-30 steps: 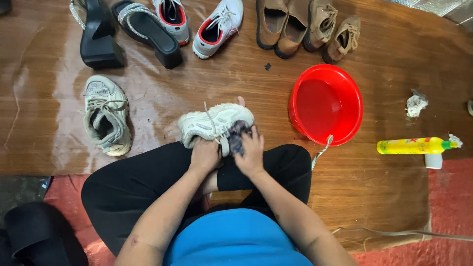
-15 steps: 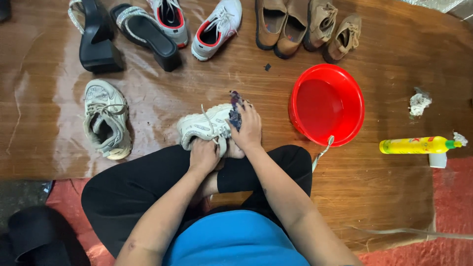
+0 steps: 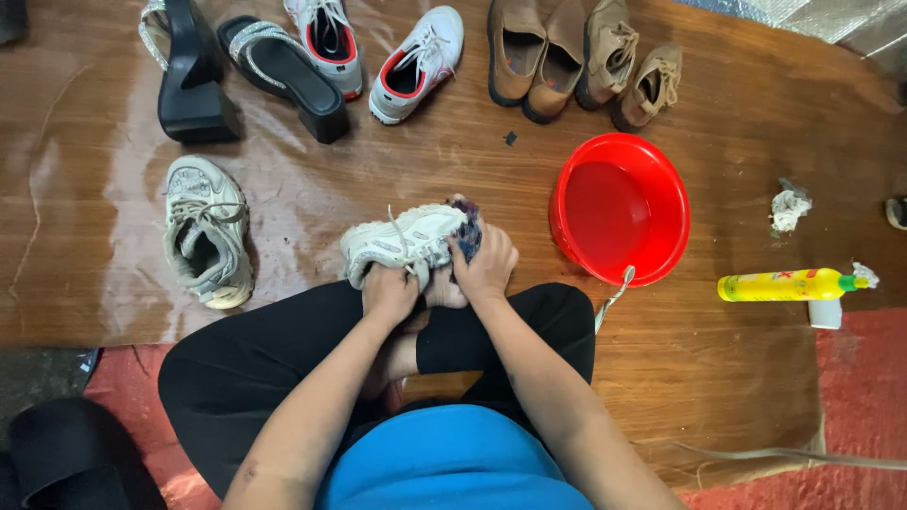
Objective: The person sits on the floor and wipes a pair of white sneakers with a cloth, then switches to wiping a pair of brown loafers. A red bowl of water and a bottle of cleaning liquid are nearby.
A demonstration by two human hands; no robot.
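I sit cross-legged in black trousers on a wooden floor. My left hand (image 3: pixel 389 291) grips a white sneaker (image 3: pixel 402 241) lying on its side across my legs. My right hand (image 3: pixel 487 269) presses a dark blue cloth (image 3: pixel 467 234) against the sneaker's right end. The cloth is mostly hidden under my fingers.
The matching white sneaker (image 3: pixel 203 231) lies to the left. A red basin (image 3: pixel 619 208) stands at the right, with a yellow bottle (image 3: pixel 789 284) and a crumpled white rag (image 3: pixel 786 208) beyond it. Black heeled sandals (image 3: pixel 236 71), red-lined white sneakers (image 3: pixel 378 52) and brown shoes (image 3: pixel 586 61) line the far side.
My right hand with the cloth has moved up along the sneaker's right end and then slightly back down. The left hand keeps its grip on the sneaker.
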